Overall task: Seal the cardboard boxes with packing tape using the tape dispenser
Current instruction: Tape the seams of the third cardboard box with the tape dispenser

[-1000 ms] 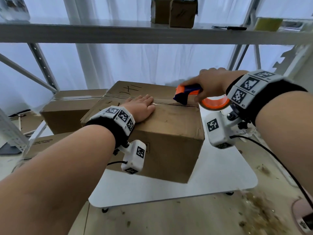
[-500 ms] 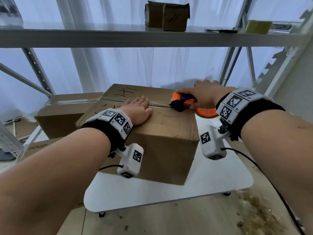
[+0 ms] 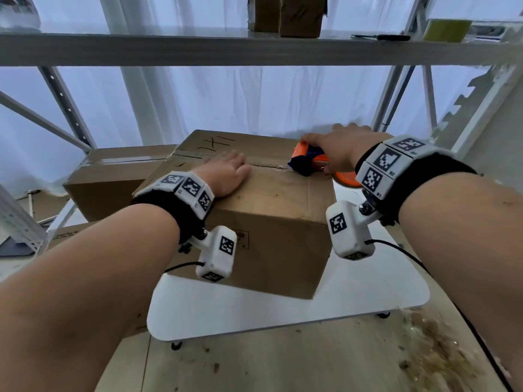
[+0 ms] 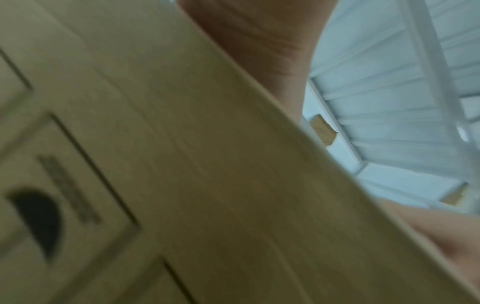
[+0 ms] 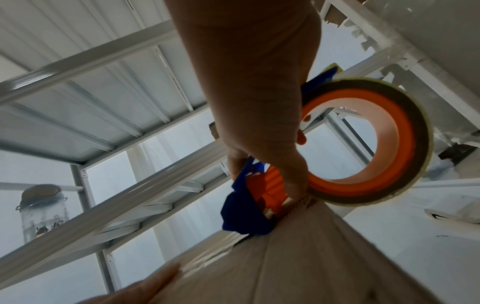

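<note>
A brown cardboard box (image 3: 271,216) stands on a small white table (image 3: 353,295). My left hand (image 3: 223,176) lies flat on the box top beside the centre seam, fingers straight. My right hand (image 3: 339,148) grips the orange and blue tape dispenser (image 3: 307,162), whose blue front edge presses on the seam near the box's right edge. In the right wrist view the dispenser (image 5: 257,197) meets the box corner (image 5: 311,257), and its tape roll (image 5: 369,142) hangs past the edge. The left wrist view shows only the box side (image 4: 207,185), blurred.
A second sealed box (image 3: 113,179) sits behind on the left. A grey metal shelf (image 3: 254,49) spans overhead with small boxes (image 3: 285,12) on it. Rack uprights (image 3: 68,108) stand left and right. Debris (image 3: 433,352) litters the wooden floor at the right.
My right hand has brought the dispenser down from above the box onto the seam at the right end. The left hand has stayed flat on the top.
</note>
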Available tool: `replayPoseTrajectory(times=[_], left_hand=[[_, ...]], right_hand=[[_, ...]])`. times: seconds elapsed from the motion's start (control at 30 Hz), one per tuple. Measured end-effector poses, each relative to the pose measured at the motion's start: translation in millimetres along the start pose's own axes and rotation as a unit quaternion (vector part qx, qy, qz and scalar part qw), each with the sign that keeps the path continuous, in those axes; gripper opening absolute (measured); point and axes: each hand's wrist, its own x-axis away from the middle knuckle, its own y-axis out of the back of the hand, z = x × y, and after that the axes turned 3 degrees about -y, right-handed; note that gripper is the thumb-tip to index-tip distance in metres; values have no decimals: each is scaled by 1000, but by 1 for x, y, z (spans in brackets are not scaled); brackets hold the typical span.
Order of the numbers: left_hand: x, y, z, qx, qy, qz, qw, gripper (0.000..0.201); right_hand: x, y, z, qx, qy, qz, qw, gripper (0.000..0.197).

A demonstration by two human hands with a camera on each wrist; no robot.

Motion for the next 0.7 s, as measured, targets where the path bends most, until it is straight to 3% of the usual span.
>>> replayPoseTrajectory(times=[0.1,0.2,0.27,0.43,0.53,0.7], left_hand=[[0,2,36,-10,111,-30,993,63],[-1,3,43,-14,154,-42,987,66],[-1,1,30,-11,135,-38,990,66],[-8,-10,-31,-8,12,-12,1000,63],[-12,-14,-47,-10,-7,-13,1000,65],[-6,-13,-34,-19,-22,-6,1000,72]], right_hand=[[-2,0,3,-3,-9,2,1000,77],[-2,-3,-4,-29,-7,7,1000,77],[-2,-5,-7,-53,-6,10,999,76],[1,-9,-11,-96,-3,4,995,74],[4,-13,-14,-116,-4,-7,993,73],[8,-16,-11,-120,0,-30,992,72]])
